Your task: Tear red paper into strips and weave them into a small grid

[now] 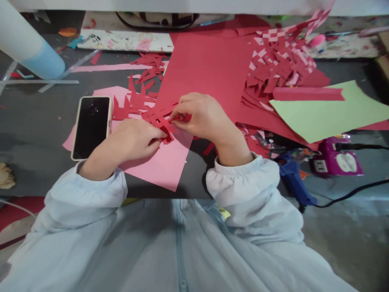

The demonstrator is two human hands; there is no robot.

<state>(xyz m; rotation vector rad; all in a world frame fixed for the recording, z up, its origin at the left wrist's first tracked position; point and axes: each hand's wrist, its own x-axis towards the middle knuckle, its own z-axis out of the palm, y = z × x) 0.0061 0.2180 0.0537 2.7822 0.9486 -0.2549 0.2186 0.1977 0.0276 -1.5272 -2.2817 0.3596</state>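
Small red paper strips (166, 129), crossing one another, lie over a pink paper sheet (161, 172) in front of me. My left hand (133, 140) is closed, its fingertips gripping the lower edge of these strips. From the right, my right hand (200, 113) pinches the end of a red strip between thumb and fingers. Part of what it holds is hidden by the fingers. Just beyond my left hand, cut red paper pieces (136, 99) with pointed ends rest on the pink sheet. Under my right wrist spreads a large red paper sheet (209, 61).
A phone (92, 127) lies left of my left hand. Woven red and pink paper pieces (273, 61) are heaped at the back right, near a green sheet (328, 107). A blue glue gun (294, 176) and purple box (340, 158) sit right. A white-and-blue cylinder (36, 44) stands back left.
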